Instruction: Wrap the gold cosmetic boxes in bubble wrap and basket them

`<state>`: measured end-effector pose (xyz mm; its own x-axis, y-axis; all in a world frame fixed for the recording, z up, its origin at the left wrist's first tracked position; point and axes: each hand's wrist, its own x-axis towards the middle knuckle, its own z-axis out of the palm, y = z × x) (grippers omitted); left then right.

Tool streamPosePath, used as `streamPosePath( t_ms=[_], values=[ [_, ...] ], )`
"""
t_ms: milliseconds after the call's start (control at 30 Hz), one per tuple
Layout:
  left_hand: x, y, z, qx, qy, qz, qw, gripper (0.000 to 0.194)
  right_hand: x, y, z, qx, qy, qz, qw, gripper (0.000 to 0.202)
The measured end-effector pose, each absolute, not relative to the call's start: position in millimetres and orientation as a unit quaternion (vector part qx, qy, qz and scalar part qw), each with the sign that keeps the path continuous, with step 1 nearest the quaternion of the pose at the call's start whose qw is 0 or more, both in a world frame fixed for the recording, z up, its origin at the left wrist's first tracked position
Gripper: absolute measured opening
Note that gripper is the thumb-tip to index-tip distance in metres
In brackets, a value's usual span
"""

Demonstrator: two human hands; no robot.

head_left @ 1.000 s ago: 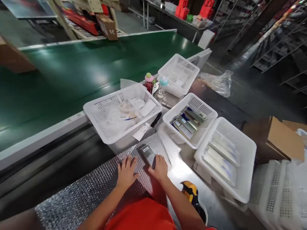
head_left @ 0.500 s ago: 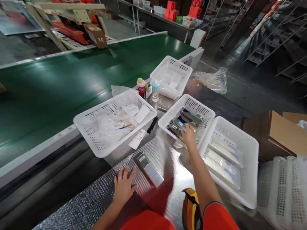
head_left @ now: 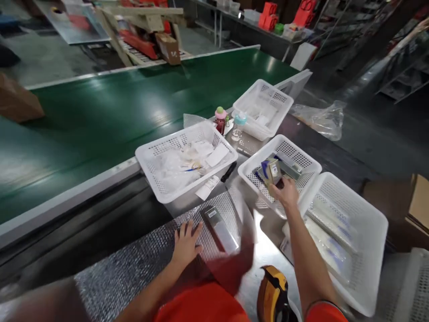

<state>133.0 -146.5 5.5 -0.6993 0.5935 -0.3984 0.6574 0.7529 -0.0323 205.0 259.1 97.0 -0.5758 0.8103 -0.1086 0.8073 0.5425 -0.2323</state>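
Observation:
My right hand (head_left: 286, 193) grips a slim box (head_left: 271, 171) with a white label and a blue patch. That box is tilted up above the middle white basket (head_left: 242, 168). Beneath and beside it in the basket lie more slim, shiny boxes (head_left: 291, 168). My left hand (head_left: 185, 248) is spread flat on a sheet of clear bubble wrap (head_left: 114, 275), its fingers apart. Just right of its fingertips, a silver slim box (head_left: 221, 230) with a white label rests on the wrap, apart from the hand.
A right-hand basket (head_left: 377, 232) holds bubble-wrapped packs. The left basket (head_left: 152, 185) has plastic bags and papers. A black cutter-like tool (head_left: 229, 171), paper slip (head_left: 207, 188), yellow-black tape dispenser (head_left: 273, 290) and bottle (head_left: 238, 127) are close by. A green conveyor (head_left: 110, 109) runs behind.
My right hand has taken hold of a slim box in the middle basket and tilted it upward. My left hand stays flat on the wrap. The view has shifted left.

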Motion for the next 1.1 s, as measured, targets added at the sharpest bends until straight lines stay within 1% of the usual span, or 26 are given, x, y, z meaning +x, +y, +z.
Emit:
streamPosePath(
  t_ms=[67, 100, 167, 200, 233, 267, 333, 367, 467, 567, 600, 633, 667, 733, 800, 833, 867, 933, 1000, 1100],
  values=[
    [131.6, -146.4, 6.3, 0.338, 0.92, -0.068, 0.189, 0.082, 212.4, 244.8, 130.5, -0.431, -0.889, 0.131, 0.076, 0.049],
    [131.0, -146.4, 6.7, 0.336, 0.92, -0.059, 0.191, 0.082, 215.2, 231.6, 146.2, -0.399, -0.897, 0.152, 0.113, 0.052],
    [130.4, -146.9, 7.6, 0.33, 0.922, -0.044, 0.198, 0.083, 218.2, 191.6, 169.3, -0.303, -0.904, 0.246, 0.176, 0.053],
    [130.3, -147.7, 7.9, 0.328, 0.922, -0.037, 0.201, 0.084, 218.3, 165.4, 174.6, -0.258, -0.9, 0.301, 0.182, 0.052],
    [130.0, -148.9, 8.0, 0.325, 0.923, -0.027, 0.204, 0.085, 217.4, 136.4, 174.7, -0.229, -0.895, 0.344, 0.169, 0.05],
    [129.4, -150.7, 7.8, 0.323, 0.924, -0.012, 0.206, 0.086, 215.6, 106.2, 169.6, -0.219, -0.894, 0.363, 0.145, 0.047],
    [126.1, -155.9, 6.4, 0.316, 0.925, 0.034, 0.206, 0.084, 210.8, 48.8, 146.2, -0.204, -0.912, 0.345, 0.086, 0.042],
    [123.3, -159.1, 5.3, 0.312, 0.925, 0.066, 0.206, 0.08, 208.7, 24.7, 130.4, -0.198, -0.922, 0.325, 0.063, 0.044],
    [112.0, -168.7, 3.4, 0.276, 0.916, 0.21, 0.2, 0.061, 207.9, -20.4, 85.2, -0.193, -0.942, 0.276, 0.0, 0.046],
    [106.3, -174.1, 9.9, 0.138, 0.877, 0.422, 0.184, 0.038, 213.7, -29.9, 64.1, -0.212, -0.937, 0.276, -0.026, 0.045],
    [107.6, -174.7, 15.0, 0.083, 0.853, 0.481, 0.185, 0.032, 215.5, -28.5, 63.0, -0.224, -0.927, 0.3, -0.025, 0.047],
    [110.6, -174.7, 21.6, 0.036, 0.822, 0.532, 0.2, 0.031, 216.9, -26.1, 63.9, -0.237, -0.908, 0.344, -0.021, 0.05],
    [115.1, -174.5, 29.6, 0.0, 0.782, 0.577, 0.234, 0.037, 217.7, -23.4, 66.2, -0.245, -0.878, 0.412, -0.019, 0.052],
    [126.7, -173.6, 48.3, -0.049, 0.675, 0.655, 0.336, 0.051, 218.1, -19.3, 72.2, -0.241, -0.765, 0.596, -0.034, 0.055],
    [137.5, -172.9, 67.9, -0.088, 0.552, 0.714, 0.422, 0.055, 218.0, -18.5, 77.1, -0.223, -0.609, 0.757, -0.075, 0.054],
    [141.5, -172.5, 76.7, -0.105, 0.502, 0.734, 0.446, 0.054, 218.0, -19.5, 78.7, -0.221, -0.536, 0.808, -0.103, 0.054],
    [144.2, -172.1, 84.2, -0.115, 0.473, 0.746, 0.454, 0.052, 218.1, -21.2, 79.9, -0.225, -0.478, 0.839, -0.131, 0.055],
    [146.4, -171.2, 94.9, -0.129, 0.441, 0.762, 0.457, 0.05, 218.3, -25.8, 81.2, -0.235, -0.409, 0.863, -0.182, 0.057],
    [146.3, -170.2, 99.6, -0.137, 0.43, 0.769, 0.453, 0.051, 218.1, -30.4, 82.1, -0.235, -0.384, 0.866, -0.217, 0.059],
    [145.9, -168.7, 99.6, -0.13, 0.446, 0.762, 0.451, 0.053, 216.4, -35.5, 82.7, -0.225, -0.381, 0.865, -0.238, 0.06]
  ],
)
